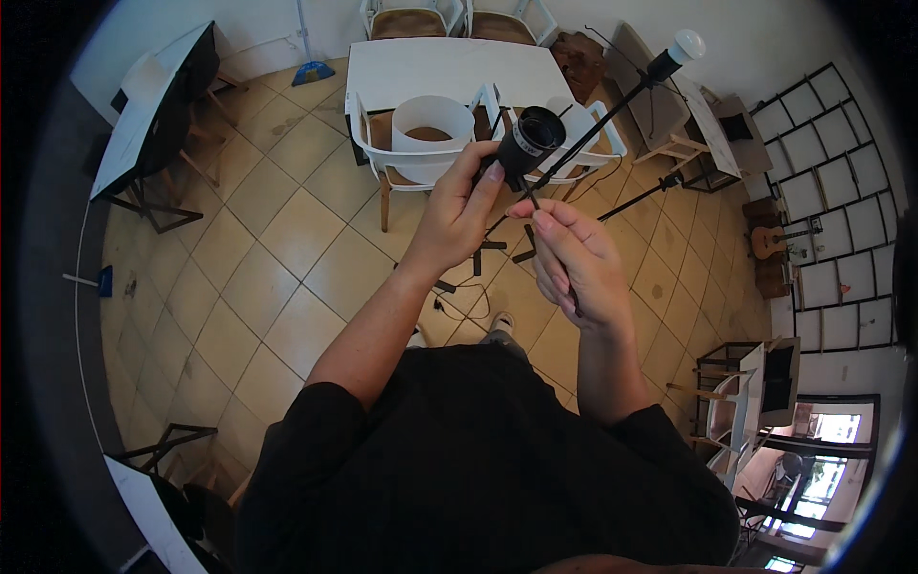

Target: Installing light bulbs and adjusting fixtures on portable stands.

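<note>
My left hand (457, 208) is closed around a black cylindrical lamp holder (532, 136), its wide open end tilted up and away from me. Just below it, my right hand (579, 253) pinches a thin black cord (532, 198) between thumb and fingertips. The cord's upper end meets the underside of the lamp holder; its lower part shows beneath my palm. Whether it is fixed to the holder I cannot tell. Behind my hands, a black pole (604, 120) slants up to the right and carries a white bulb (687, 46) in a black socket.
A white table (449, 72) stands ahead, with white chairs around it. One near chair carries a white drum lampshade (432, 124). Black stand legs (491, 246) and a loose cable (467, 311) lie on the tiled floor near my feet. A guitar (768, 242) is at the right wall.
</note>
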`<state>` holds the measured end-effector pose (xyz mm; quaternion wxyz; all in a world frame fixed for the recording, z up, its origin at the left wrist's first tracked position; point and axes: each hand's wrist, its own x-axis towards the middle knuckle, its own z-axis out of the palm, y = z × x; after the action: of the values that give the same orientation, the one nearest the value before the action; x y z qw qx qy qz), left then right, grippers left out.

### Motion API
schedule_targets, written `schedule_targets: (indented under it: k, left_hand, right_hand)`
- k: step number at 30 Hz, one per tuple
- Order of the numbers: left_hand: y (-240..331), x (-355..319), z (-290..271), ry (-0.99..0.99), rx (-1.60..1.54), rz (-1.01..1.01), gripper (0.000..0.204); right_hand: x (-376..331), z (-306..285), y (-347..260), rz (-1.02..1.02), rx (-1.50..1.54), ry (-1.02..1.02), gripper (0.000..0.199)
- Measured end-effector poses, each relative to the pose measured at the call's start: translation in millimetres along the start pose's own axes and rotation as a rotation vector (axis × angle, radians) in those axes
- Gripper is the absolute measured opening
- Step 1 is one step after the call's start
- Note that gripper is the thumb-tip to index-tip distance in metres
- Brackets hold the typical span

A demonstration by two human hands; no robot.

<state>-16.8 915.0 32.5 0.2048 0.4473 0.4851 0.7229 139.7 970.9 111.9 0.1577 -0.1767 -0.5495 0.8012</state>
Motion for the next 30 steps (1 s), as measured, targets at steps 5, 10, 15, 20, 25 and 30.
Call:
schedule_targets:
  k: [5,10,15,20,25,30]
  left_hand:
    - [0,6,2,0.055,-0.058,0.024,0.023]
    - [3,7,-7,0.083,0.005,-0.045,0.030]
    - [2,17,-14,0.149,-0.061,-0.043,0.035]
    - [1,29,-21,0.174,-0.080,-0.049,0.038]
    - [2,30,-21,0.267,-0.106,-0.021,0.035]
    - [12,8,-27,0.410,-0.069,0.038,0.036]
  right_hand:
    - [-6,0,-4,-0.008,-0.201,-0.097,0.029]
    - [-19,-11,7,-0.065,-0.270,-0.255,0.028]
    - [-17,-29,21,-0.136,-0.217,-0.155,0.028]
    - [-17,-35,28,-0.139,-0.152,-0.020,0.029]
    - [-17,-30,35,-0.151,-0.103,0.014,0.028]
    - [-14,-30,37,-0.106,0.033,0.100,0.028]
